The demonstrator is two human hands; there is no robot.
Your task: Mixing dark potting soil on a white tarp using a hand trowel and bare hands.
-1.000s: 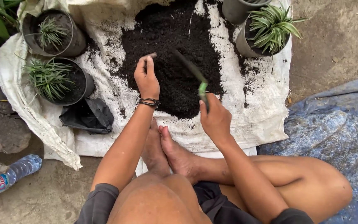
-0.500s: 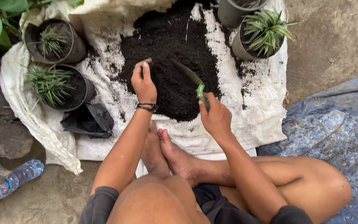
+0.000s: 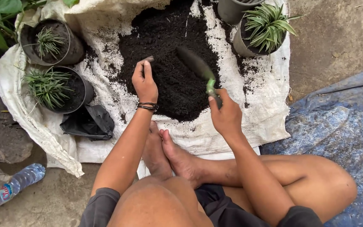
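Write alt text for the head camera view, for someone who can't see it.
Seen from above, a seated person's right hand holds a green-handled trowel over a pile of dark soil on a white sack, while the left hand touches the soil. Potted spiky plants stand around the pile.

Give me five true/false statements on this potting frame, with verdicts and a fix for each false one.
1. The right hand grips a trowel whose blade lies over the soil pile. True.
2. The left hand holds the plastic bottle. False: the plastic bottle lies on the ground at lower left, far from both hands; the left hand's fingers are at the soil.
3. Two potted plants stand left of the soil pile. True.
4. The soil is heaped in a bucket. False: it lies loose on a white sack spread on the ground.
5. The left wrist is bare. False: it wears dark bracelets.
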